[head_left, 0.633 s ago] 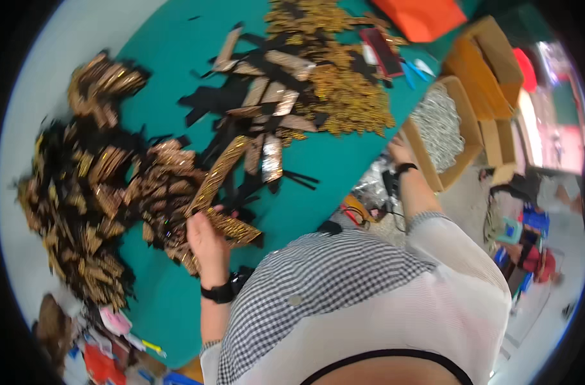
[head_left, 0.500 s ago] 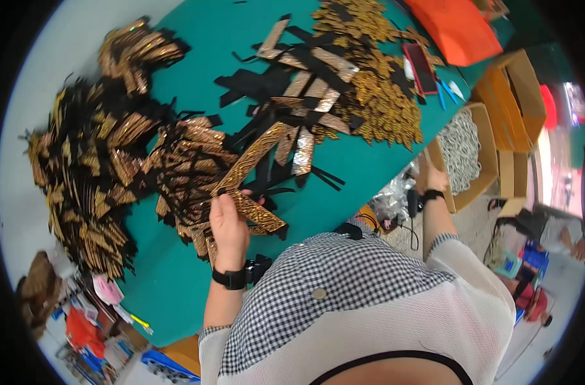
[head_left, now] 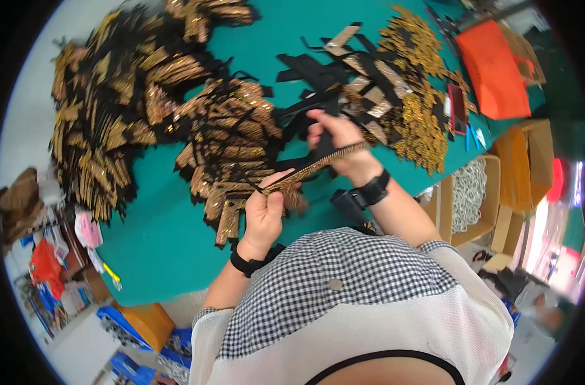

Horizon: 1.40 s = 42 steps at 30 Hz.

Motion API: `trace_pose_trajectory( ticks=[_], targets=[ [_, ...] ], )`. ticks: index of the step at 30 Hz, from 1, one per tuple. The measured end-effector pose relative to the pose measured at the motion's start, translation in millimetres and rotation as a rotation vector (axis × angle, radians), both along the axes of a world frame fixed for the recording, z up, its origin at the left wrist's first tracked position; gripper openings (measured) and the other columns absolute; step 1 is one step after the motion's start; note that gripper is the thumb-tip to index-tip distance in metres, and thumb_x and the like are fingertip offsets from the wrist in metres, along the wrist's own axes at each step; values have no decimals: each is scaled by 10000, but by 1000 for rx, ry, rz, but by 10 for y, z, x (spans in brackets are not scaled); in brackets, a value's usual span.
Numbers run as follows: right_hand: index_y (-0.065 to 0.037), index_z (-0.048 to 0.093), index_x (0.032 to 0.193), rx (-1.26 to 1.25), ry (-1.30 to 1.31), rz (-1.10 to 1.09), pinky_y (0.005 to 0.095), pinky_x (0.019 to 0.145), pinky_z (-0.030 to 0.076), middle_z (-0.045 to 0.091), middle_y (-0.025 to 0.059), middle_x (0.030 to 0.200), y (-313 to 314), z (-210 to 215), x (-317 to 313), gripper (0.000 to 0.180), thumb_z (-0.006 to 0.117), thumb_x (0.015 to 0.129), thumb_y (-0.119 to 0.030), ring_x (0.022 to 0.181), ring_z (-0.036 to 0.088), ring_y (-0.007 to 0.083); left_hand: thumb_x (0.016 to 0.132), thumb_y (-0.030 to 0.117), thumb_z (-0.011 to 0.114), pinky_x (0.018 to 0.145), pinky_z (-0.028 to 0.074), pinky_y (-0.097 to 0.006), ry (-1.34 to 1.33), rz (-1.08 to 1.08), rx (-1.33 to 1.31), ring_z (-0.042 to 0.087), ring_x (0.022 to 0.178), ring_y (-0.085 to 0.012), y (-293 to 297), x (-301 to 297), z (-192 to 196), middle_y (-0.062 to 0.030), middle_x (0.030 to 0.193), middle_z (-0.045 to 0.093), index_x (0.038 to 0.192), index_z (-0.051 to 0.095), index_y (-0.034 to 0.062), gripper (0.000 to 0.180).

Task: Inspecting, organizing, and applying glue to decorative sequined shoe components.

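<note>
My left hand [head_left: 265, 215] is closed on the near end of a gold sequined strip [head_left: 315, 170] with black edging, thumb on top. The strip slants up and away to my right hand [head_left: 347, 144] and crosses in front of its palm. The fingers of my right hand are curled beside a black band; what they hold, if anything, is hidden. Just beyond my left hand lies a heap of gold and black sequined strips [head_left: 235, 135]. Past my right hand are loose strips [head_left: 376, 96] in black, gold and silver.
A larger heap of strips [head_left: 106, 122] covers the green table's [head_left: 158, 263] left side. Small gold pieces [head_left: 421, 128] lie at the right, near a phone [head_left: 457, 109], a blue-handled tool [head_left: 474, 138] and an orange bag [head_left: 494, 70]. A carton of silvery rings [head_left: 469, 192] stands beside the table.
My right hand has come from the carton of rings to the strip in my left hand. The strip has turned edge-on, and the view has shifted.
</note>
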State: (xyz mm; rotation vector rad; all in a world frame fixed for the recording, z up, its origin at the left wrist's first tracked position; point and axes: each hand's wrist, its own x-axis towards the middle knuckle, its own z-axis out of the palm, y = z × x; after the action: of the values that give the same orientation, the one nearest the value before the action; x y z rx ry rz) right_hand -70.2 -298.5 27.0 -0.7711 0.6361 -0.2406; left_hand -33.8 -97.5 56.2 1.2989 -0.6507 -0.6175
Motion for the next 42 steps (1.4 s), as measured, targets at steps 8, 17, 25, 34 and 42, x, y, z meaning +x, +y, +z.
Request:
trace_pose_trajectory(
  ticks=[8, 17, 25, 34, 42],
  targets=[
    [17, 502, 1131, -465, 131, 173, 218, 520, 363, 490, 15, 620, -327, 476, -473, 323, 447, 921, -223, 548, 437, 93, 839, 145, 586, 674, 480, -326, 27, 323, 449, 574, 773, -219, 1041, -31, -390, -106, 855, 577, 986, 489, 5, 226],
    [26, 490, 1192, -1384, 260, 252, 317, 755, 472, 619, 194, 983, -85, 763, -659, 450, 574, 841, -242, 871, 621, 281, 687, 17, 651, 669, 418, -379, -672, 394, 841, 497, 764, -292, 1013, 51, -396, -110, 797, 513, 791, 491, 43, 193],
    [-8, 573, 1074, -1444, 219, 150, 325, 647, 475, 631, 158, 850, 253, 637, -755, 392, 662, 759, -223, 730, 613, 280, 679, 21, 634, 650, 428, -370, -813, 214, 769, 514, 742, -278, 401, 299, 56, -94, 748, 510, 753, 501, 46, 155],
    [-29, 587, 1031, -1540, 191, 171, 339, 636, 465, 629, 134, 823, 306, 664, -728, 390, 689, 724, -248, 702, 601, 269, 660, 106, 718, 836, 417, -363, -873, 209, 402, 502, 1004, -304, 50, 214, 378, -148, 1078, 550, 1038, 538, 10, 430],
    [-34, 584, 1011, -1591, 24, 143, 314, 630, 469, 632, 114, 831, 400, 615, -767, 404, 725, 674, -206, 664, 599, 247, 900, 212, 527, 498, 436, -206, 332, 76, 110, 550, 565, -91, -510, 490, 312, -53, 789, 618, 909, 534, 27, 185]
  ],
)
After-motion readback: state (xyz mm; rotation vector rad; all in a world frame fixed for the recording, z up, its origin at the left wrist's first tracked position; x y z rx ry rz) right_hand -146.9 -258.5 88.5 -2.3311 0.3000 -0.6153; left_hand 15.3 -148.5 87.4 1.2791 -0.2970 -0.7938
